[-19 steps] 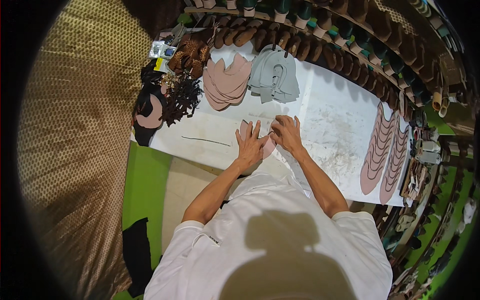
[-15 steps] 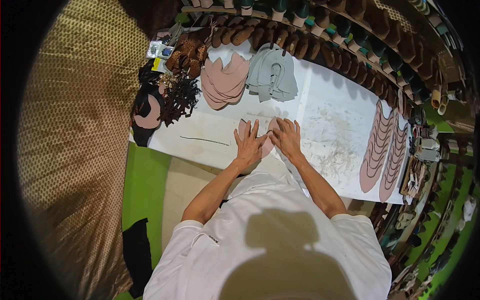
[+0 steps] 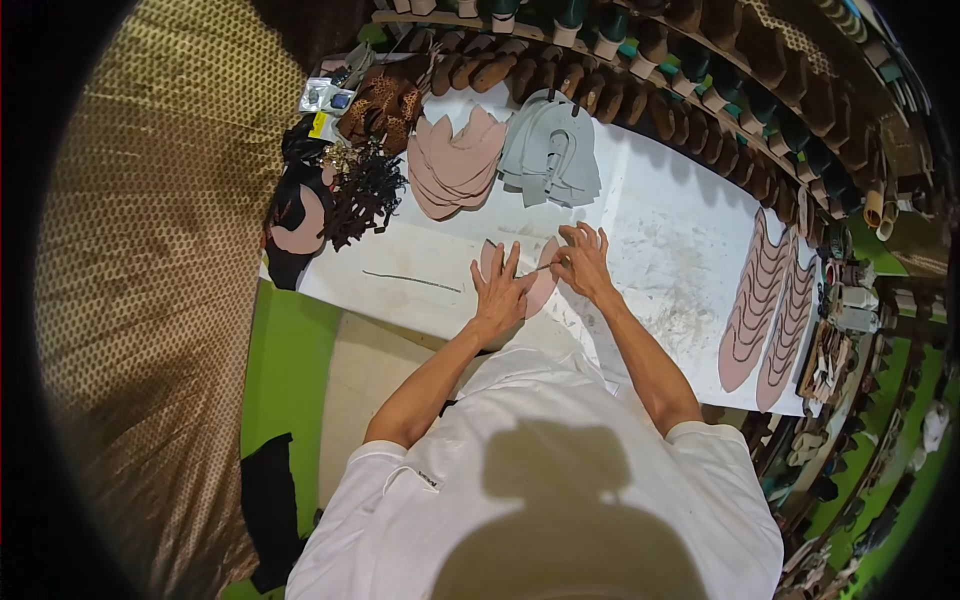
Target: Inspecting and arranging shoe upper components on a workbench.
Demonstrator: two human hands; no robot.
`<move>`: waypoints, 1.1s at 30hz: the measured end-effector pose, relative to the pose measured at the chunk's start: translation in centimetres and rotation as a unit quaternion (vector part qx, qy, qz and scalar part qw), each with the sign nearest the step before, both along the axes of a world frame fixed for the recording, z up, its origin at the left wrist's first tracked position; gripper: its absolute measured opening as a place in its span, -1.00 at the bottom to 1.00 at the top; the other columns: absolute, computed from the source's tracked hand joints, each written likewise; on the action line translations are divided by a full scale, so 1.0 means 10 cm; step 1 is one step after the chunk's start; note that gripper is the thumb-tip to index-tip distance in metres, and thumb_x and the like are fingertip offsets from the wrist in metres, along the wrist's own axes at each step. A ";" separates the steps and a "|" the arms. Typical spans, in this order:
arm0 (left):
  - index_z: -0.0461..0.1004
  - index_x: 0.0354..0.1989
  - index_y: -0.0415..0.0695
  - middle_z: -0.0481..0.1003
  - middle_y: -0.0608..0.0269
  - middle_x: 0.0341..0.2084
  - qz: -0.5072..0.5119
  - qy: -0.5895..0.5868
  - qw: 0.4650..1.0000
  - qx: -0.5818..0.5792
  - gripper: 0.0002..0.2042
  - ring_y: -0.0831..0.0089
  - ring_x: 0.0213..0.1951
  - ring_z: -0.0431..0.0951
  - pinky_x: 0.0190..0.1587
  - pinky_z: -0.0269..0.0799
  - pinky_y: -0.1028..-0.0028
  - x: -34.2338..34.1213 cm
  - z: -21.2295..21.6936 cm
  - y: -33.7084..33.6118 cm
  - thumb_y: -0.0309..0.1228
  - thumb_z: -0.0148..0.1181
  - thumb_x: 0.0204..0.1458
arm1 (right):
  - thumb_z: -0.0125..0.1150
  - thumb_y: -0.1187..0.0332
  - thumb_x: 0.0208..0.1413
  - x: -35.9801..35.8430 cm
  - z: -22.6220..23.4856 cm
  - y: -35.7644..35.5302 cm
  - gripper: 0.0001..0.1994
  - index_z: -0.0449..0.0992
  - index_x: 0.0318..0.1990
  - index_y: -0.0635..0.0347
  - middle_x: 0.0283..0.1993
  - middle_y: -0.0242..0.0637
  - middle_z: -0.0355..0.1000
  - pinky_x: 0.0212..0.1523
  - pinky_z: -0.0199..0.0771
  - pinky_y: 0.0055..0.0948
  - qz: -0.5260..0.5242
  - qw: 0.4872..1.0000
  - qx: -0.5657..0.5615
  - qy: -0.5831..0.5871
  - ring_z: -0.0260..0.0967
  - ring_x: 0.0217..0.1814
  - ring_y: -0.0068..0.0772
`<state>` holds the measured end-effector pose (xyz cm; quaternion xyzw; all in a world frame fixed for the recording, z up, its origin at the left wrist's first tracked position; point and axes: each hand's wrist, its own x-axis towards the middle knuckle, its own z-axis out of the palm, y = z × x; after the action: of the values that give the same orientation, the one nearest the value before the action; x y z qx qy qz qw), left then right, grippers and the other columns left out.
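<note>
A pink, curved shoe-upper piece [image 3: 543, 290] lies at the table's near edge. My left hand [image 3: 498, 295] presses on it with fingers spread, and covers its middle. My right hand [image 3: 588, 264] pinches a thin dark strip [image 3: 543, 268], which stretches from those fingertips toward my left hand across the pink piece. Where the strip ends under my left fingers is hidden. Another thin dark strip [image 3: 410, 281] lies loose on the table to the left.
Stacks of pink pieces [image 3: 455, 165] and grey pieces [image 3: 550, 160] stand beyond my hands. Overlapping dark-edged pink pieces [image 3: 752, 310] run down the right. Dark strips [image 3: 365, 195] heap at the left. Wooden shoe lasts [image 3: 610, 100] line the back of the white table [image 3: 655, 220].
My right hand has drawn a little away to the right and lifted off the pink piece, pulling the dark strip out straighter. My left hand stays on the piece.
</note>
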<state>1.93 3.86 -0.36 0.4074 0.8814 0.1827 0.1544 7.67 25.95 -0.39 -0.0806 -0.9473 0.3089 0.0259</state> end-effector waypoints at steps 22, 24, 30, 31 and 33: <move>0.61 0.13 0.24 -0.07 0.04 0.59 -0.016 0.045 0.999 0.012 -0.58 -0.16 0.57 -0.15 0.29 -0.25 -0.61 -0.04 -0.07 0.00 -0.40 0.24 0.05 | 0.40 0.35 -0.03 -0.23 -0.05 -0.03 -0.89 0.75 -0.32 -0.01 0.30 -0.29 0.41 0.55 -0.34 0.39 0.028 0.998 0.058 -0.010 0.06 0.55 0.02; 0.61 0.13 0.24 -0.06 0.06 0.59 -0.022 0.042 0.999 0.014 -0.58 -0.16 0.57 -0.15 0.29 -0.25 -0.62 -0.06 -0.07 0.01 -0.40 0.24 0.06 | 0.40 0.34 -0.01 -0.26 -0.06 -0.02 -0.89 0.75 -0.31 0.03 0.31 -0.29 0.41 0.55 -0.34 0.40 0.041 0.997 0.065 -0.005 0.07 0.55 0.01; 0.60 0.14 0.23 -0.05 0.03 0.59 -0.012 0.017 0.999 0.029 -0.58 -0.16 0.57 -0.15 0.29 -0.25 -0.62 -0.07 -0.06 0.02 -0.41 0.21 0.08 | 0.40 0.34 0.01 -0.28 -0.07 -0.03 -0.89 0.75 -0.30 0.07 0.30 -0.29 0.43 0.56 -0.36 0.40 0.050 0.997 0.062 -0.017 0.08 0.55 -0.01; 0.60 0.14 0.23 -0.05 0.03 0.59 -0.012 0.016 0.999 0.029 -0.58 -0.16 0.57 -0.15 0.29 -0.25 -0.62 -0.07 -0.07 0.02 -0.41 0.21 0.08 | 0.40 0.34 0.01 -0.28 -0.07 -0.03 -0.89 0.75 -0.30 0.07 0.30 -0.29 0.43 0.56 -0.36 0.40 0.050 0.997 0.063 -0.017 0.08 0.55 -0.01; 0.58 0.19 0.26 -0.09 0.02 0.60 -0.008 0.019 0.998 0.054 -0.54 -0.19 0.57 -0.16 0.29 -0.27 -0.62 -0.07 -0.07 0.02 -0.42 0.20 0.08 | 0.40 0.34 0.02 -0.28 -0.07 -0.04 -0.89 0.75 -0.29 0.08 0.29 -0.29 0.45 0.55 -0.35 0.41 0.052 0.997 0.064 -0.012 0.10 0.54 -0.01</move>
<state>1.21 4.06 -1.03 0.4252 0.8698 0.2211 0.1171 4.89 25.60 -1.07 -0.0334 -0.9683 0.2477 0.0032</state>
